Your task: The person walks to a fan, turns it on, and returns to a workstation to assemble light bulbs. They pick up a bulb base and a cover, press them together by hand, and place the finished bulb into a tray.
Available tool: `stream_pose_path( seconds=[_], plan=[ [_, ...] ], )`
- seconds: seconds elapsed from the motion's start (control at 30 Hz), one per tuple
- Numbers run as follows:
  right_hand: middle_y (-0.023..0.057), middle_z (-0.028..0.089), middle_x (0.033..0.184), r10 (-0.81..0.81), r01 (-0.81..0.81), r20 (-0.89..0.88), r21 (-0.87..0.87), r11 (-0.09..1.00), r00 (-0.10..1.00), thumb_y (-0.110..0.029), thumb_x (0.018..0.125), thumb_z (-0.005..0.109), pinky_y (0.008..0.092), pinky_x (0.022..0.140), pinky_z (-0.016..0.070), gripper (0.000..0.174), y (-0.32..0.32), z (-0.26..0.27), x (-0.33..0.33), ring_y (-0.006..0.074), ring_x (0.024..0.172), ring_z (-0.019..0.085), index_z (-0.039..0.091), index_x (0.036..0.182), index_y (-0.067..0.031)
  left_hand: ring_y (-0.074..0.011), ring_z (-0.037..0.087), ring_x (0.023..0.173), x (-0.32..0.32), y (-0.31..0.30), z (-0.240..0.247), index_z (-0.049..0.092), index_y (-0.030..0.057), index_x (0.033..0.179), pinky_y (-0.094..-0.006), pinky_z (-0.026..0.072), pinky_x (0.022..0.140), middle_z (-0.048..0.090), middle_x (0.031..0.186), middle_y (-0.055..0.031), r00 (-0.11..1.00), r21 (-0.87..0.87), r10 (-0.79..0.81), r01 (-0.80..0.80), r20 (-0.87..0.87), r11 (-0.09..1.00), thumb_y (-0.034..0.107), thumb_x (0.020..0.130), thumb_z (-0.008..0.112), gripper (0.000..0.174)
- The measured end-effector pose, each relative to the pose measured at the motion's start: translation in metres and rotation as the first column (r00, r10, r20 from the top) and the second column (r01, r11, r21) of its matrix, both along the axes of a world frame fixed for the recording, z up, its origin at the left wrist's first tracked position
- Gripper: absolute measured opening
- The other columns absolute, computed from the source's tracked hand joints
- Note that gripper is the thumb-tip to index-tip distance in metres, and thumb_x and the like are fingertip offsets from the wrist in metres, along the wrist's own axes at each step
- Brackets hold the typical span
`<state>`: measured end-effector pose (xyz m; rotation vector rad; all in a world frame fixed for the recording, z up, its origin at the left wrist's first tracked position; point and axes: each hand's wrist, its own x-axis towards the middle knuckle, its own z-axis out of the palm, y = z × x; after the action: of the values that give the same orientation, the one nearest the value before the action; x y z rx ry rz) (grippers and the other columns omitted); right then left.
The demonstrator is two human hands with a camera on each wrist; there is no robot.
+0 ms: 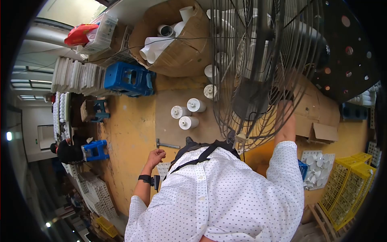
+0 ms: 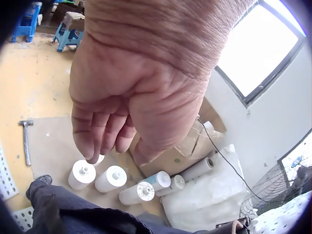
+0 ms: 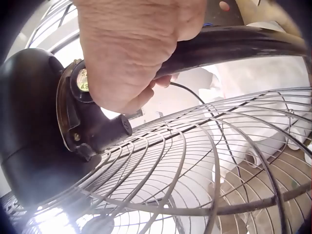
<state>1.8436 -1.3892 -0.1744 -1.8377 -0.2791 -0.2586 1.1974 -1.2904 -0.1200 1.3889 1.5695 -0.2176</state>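
Note:
A large fan with a dark wire cage (image 1: 262, 68) stands in front of the person, to the right in the head view. Behind that cage the right forearm reaches up, and the right hand (image 3: 136, 58) grips the fan's black tube (image 3: 239, 41) close beside the round black motor housing (image 3: 29, 126). Wire rings of the cage spread below this hand in the right wrist view. The left hand (image 1: 155, 158) hangs at the person's side with loosely curled fingers and holds nothing. White cylinders (image 1: 195, 105) stand on the floor ahead of it, and a hammer (image 1: 168, 144) lies nearby.
A large cardboard box (image 1: 177, 56) of white tubes stands at the back. Blue stools (image 1: 129, 79) are stacked left of it. Flat cardboard (image 1: 316, 107) lies behind the fan, and yellow crates (image 1: 348, 187) stand at right. Another person (image 1: 69, 151) sits far left.

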Motion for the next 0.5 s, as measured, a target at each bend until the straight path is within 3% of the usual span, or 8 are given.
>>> stream_pose_path(
  seconds=[0.1, 0.13, 0.17, 0.2, 0.27, 0.5],
  plan=[
    [0.0144, 0.065, 0.085, 0.066, -0.066, -0.026, 0.023, 0.998, 0.997, -0.014, 0.063, 0.070, 0.0310, 0.072, 0.0454, 0.033, -0.005, 0.008, 0.002, 0.0203, 0.078, 0.063, 0.059, 0.090, 0.0043, -0.0157, 0.062, 0.075, -0.001, -0.002, 0.003, 0.059, -0.0015, 0.097, -0.0283, 0.0508, 0.057, 0.063, 0.084, -0.0091, 1.000, -0.008, -0.001, 0.001, -0.005, 1.000, 0.022, 0.077, 0.064, 0.031],
    [0.0144, 0.065, 0.085, 0.068, -0.067, -0.025, 0.026, 0.997, 0.997, -0.014, 0.063, 0.070, 0.0310, 0.072, 0.0454, 0.033, -0.004, -0.047, 0.061, 0.0203, 0.078, 0.063, 0.059, 0.090, 0.0043, -0.0157, 0.062, 0.075, -0.001, -0.002, 0.003, 0.059, -0.0015, 0.097, -0.0283, 0.0508, 0.057, 0.063, 0.084, -0.0091, 1.000, -0.006, 0.000, 0.000, -0.004, 1.000, 0.022, 0.077, 0.064, 0.031],
    [0.0145, 0.065, 0.089, 0.130, -0.092, -0.368, 0.118, 0.989, 0.921, -0.013, 0.065, 0.069, 0.0319, 0.074, 0.0450, 0.034, -0.005, -0.074, 0.083, 0.0207, 0.082, 0.062, 0.058, 0.093, 0.0040, -0.0156, 0.062, 0.076, -0.002, -0.003, 0.003, 0.059, -0.0015, 0.097, -0.0281, 0.0507, 0.056, 0.063, 0.084, -0.0090, 1.000, -0.005, 0.008, -0.008, -0.008, 1.000, 0.022, 0.077, 0.064, 0.031],
    [0.0145, 0.064, 0.093, 0.207, -0.085, -0.657, 0.213, 0.973, 0.725, -0.013, 0.066, 0.069, 0.0327, 0.077, 0.0446, 0.036, 0.008, -0.124, 0.142, 0.0211, 0.086, 0.061, 0.057, 0.095, 0.0037, -0.0156, 0.062, 0.076, -0.002, -0.004, 0.003, 0.059, -0.0015, 0.097, -0.0280, 0.0506, 0.056, 0.063, 0.084, -0.0090, 1.000, -0.003, 0.017, -0.017, -0.011, 1.000, 0.022, 0.077, 0.064, 0.031],
    [0.0144, 0.064, 0.093, 0.209, -0.096, -0.631, 0.209, 0.973, 0.747, -0.013, 0.067, 0.069, 0.0328, 0.077, 0.0445, 0.035, 0.008, -0.221, 0.205, 0.0211, 0.086, 0.061, 0.057, 0.096, 0.0036, -0.0156, 0.062, 0.076, -0.002, -0.007, 0.004, 0.059, -0.0014, 0.097, -0.0279, 0.0506, 0.056, 0.063, 0.084, -0.0090, 1.000, 0.002, 0.023, -0.023, -0.016, 1.000, 0.022, 0.077, 0.064, 0.031],
    [0.0139, 0.063, 0.094, 0.181, -0.121, -0.435, 0.163, 0.979, 0.882, -0.014, 0.068, 0.068, 0.0335, 0.078, 0.0443, 0.035, -0.021, -0.190, 0.166, 0.0214, 0.087, 0.060, 0.057, 0.096, 0.0036, -0.0157, 0.062, 0.076, 0.000, -0.011, 0.002, 0.059, -0.0014, 0.098, -0.0275, 0.0505, 0.057, 0.063, 0.084, -0.0085, 1.000, -0.001, 0.025, -0.025, -0.016, 1.000, 0.022, 0.077, 0.064, 0.032]
  ],
)
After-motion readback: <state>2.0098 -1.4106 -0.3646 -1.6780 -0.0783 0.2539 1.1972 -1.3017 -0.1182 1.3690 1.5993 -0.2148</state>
